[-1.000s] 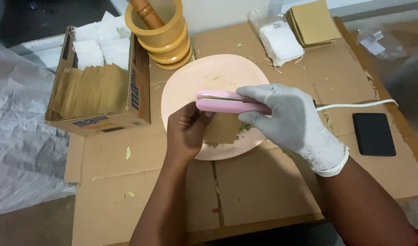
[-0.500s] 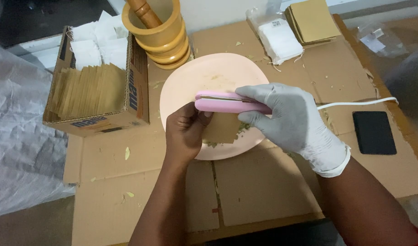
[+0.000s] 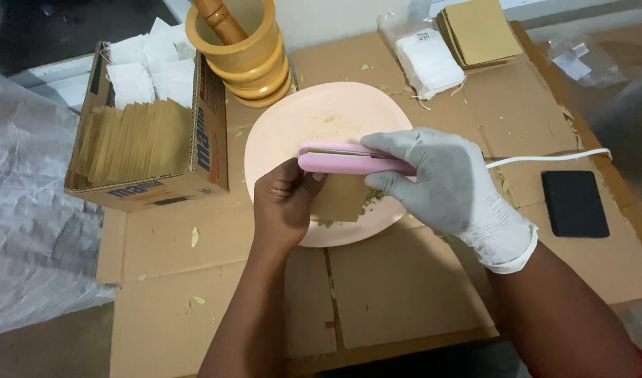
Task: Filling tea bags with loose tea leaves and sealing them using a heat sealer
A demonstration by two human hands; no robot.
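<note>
Flattened cardboard covers the work surface, and at its middle sits a pale pink plate scattered with bits of dried leaf. Over the plate's near half lies a small brown paper packet, its upper edge tucked into a pink sealer. The sealer's long axis runs left to right across the plate, with the packet hanging below it toward the person.

From the left, the bare left hand pinches the packet's left side between thumb and fingers, just under the sealer's free end. From the right, the gloved right hand is wrapped around the sealer's body, squeezing it; the sealer seems pressed closed on the paper, though the fingers hide most of the seam. Both hands touch their object; the left sits nearer the packet itself.

A white cord trails right from the sealer. Just beyond it lies a black phone. At far left stands a cardboard box of brown packets, and behind the plate a wooden mortar with pestle.
</note>
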